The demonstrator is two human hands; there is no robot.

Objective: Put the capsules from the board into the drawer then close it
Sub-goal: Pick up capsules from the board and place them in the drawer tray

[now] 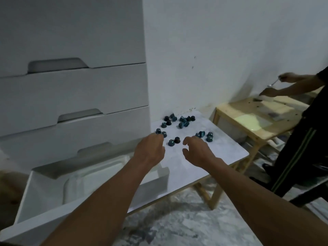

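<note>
Teal, black capsules point(183, 119) across white board point(221, 151) beside open drawer point(156, 181)

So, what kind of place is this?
Probably a plain room set up for practice or storage: a white drawer unit against a bare wall, a board strewn with capsules, and a second person at a wooden table.

Plain domestic-looking room, sparsely furnished. White drawer unit point(74, 89) against scuffed white wall point(213, 50); low wooden folding surface point(236, 108) alongside; mottled grey floor point(177, 228); coffee capsules point(183, 119) strewn on white board point(221, 151); second person point(301, 139) at wooden surface, holding spoon point(273, 83).
</note>
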